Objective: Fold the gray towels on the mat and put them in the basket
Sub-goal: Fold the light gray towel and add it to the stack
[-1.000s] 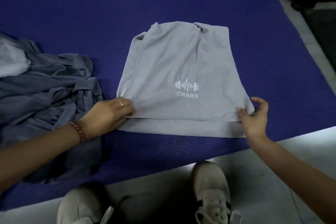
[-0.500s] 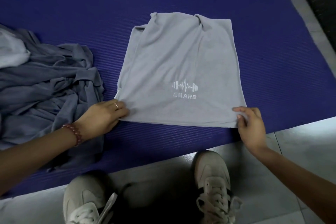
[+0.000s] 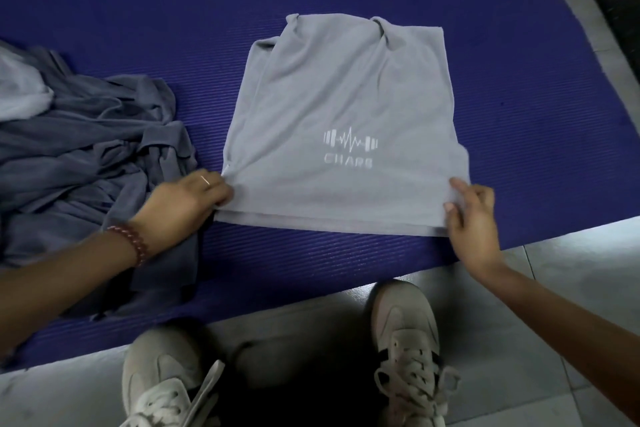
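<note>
Folded gray towel on mat: left hand fingers curled, gripping its near-left corner; right hand pinching its near-right corner.

The heap of gray towels runs off the left edge, so no telling how many are in it. On the left hand, the fingertips are tucked under the towel corner, out of sight. The lettering under the logo is smeared, maybe "CHARS". Both shoes get clipped at the bottom.

Soft matt cloth towel; ribbed matt foam mat; smooth, faintly glossy floor tiles
</note>
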A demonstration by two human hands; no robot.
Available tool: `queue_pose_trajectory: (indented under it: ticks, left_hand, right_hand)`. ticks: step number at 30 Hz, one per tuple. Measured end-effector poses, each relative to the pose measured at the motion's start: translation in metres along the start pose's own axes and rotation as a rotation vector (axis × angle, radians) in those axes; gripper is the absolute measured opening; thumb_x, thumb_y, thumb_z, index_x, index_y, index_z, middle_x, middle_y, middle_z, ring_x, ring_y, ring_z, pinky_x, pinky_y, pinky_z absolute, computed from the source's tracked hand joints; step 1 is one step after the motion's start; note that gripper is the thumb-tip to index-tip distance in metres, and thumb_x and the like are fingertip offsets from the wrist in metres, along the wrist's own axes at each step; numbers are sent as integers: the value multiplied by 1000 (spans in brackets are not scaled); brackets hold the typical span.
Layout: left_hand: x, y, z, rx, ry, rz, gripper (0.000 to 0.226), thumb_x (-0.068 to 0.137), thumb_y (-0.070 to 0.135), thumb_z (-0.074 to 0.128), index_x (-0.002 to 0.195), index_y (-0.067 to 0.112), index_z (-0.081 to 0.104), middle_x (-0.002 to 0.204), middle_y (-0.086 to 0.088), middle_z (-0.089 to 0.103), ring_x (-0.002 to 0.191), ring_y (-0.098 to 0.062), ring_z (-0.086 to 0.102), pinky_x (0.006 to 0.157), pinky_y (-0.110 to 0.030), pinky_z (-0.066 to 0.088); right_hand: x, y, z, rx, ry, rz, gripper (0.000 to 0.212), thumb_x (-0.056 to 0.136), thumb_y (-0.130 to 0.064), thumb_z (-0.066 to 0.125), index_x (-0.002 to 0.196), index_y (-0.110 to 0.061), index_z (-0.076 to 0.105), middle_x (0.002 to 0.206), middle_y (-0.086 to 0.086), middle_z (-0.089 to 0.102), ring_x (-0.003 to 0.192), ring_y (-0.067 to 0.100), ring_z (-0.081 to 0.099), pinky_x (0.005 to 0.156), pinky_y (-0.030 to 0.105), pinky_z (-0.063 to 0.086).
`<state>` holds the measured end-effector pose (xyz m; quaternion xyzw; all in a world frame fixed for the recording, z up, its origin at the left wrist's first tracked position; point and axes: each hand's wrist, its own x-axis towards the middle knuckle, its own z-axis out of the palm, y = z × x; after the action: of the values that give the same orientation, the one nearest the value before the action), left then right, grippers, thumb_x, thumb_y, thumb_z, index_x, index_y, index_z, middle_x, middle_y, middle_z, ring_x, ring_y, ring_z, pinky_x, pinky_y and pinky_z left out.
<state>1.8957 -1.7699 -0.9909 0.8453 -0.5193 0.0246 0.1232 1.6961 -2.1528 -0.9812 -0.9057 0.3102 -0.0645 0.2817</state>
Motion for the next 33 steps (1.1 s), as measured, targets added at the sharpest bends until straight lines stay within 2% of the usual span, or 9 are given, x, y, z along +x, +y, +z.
queue_pose_trajectory:
  ticks: [3, 6, 10, 17, 22, 25, 28, 31, 33]
  left_hand:
    - [-6, 7, 13, -59, -128, -11, 20, 71, 9, 38, 86, 22, 42, 83, -5, 59, 75, -25, 56, 54, -31, 51]
    - [-5, 8, 8, -117, -134, -65, 22, 70, 12, 34, 87, 23, 43, 87, -4, 60, 82, -22, 54, 63, -33, 48]
    - [-7, 8, 7, -175, -156, -96, 26, 70, 14, 34, 90, 23, 49, 91, -1, 60, 85, -19, 51, 72, -28, 41]
    - [-5, 12, 3, -209, -180, -135, 24, 68, 15, 35, 82, 19, 55, 85, 3, 59, 80, -16, 50, 68, -27, 42]
    - [-4, 19, 1, -256, -201, -157, 16, 71, 23, 41, 77, 18, 55, 84, 6, 55, 77, -14, 49, 66, -34, 49]
    - [-4, 26, 7, -300, -117, -363, 13, 80, 25, 60, 77, 13, 62, 105, -3, 51, 94, -21, 50, 80, -33, 46]
    - [-1, 37, 20, -309, -103, -657, 26, 76, 8, 74, 99, 8, 62, 124, -19, 42, 114, -37, 42, 96, -39, 36]
    - [5, 41, 20, -374, -130, -710, 35, 76, 4, 72, 108, 11, 59, 126, -17, 41, 116, -36, 40, 100, -41, 34]
    - [9, 38, 17, -447, -106, -735, 40, 75, 2, 73, 110, 12, 58, 123, -13, 42, 111, -25, 42, 99, -31, 33]
  right_hand:
    - [-6, 8, 7, -52, -81, -5, 44, 95, -2, 47, 139, -3, 41, 128, 19, 38, 89, 15, 45, 87, 29, 43]
    - [-3, 8, 5, -32, -18, 6, 46, 94, 1, 46, 139, -6, 41, 126, 16, 38, 88, 14, 45, 84, 24, 39]
    - [-5, 15, 2, -80, -65, 32, 47, 95, -2, 45, 141, -8, 38, 129, 15, 36, 88, 16, 46, 85, 33, 46]
    - [-9, 20, 2, -67, -26, 75, 45, 96, -2, 43, 140, -8, 39, 129, 15, 35, 93, 15, 45, 89, 27, 39]
    - [-8, 22, 2, -118, -45, 103, 45, 96, -4, 45, 139, -11, 39, 130, 15, 33, 92, 17, 45, 91, 37, 44]
    - [-11, 22, 7, -106, 47, 133, 43, 93, -3, 50, 135, -9, 44, 127, 22, 35, 102, 30, 46, 91, 39, 42]
    - [-15, 22, 6, -109, 42, 165, 41, 93, -8, 52, 133, -10, 45, 126, 24, 39, 110, 38, 44, 93, 43, 40]
    - [-10, 19, 0, 7, 8, 227, 40, 93, -10, 53, 132, -13, 45, 131, 19, 39, 105, 32, 50, 92, 38, 40]
    - [-8, 19, -3, 83, -7, 236, 39, 92, -9, 55, 129, -15, 46, 127, 13, 43, 100, 23, 50, 89, 33, 39]
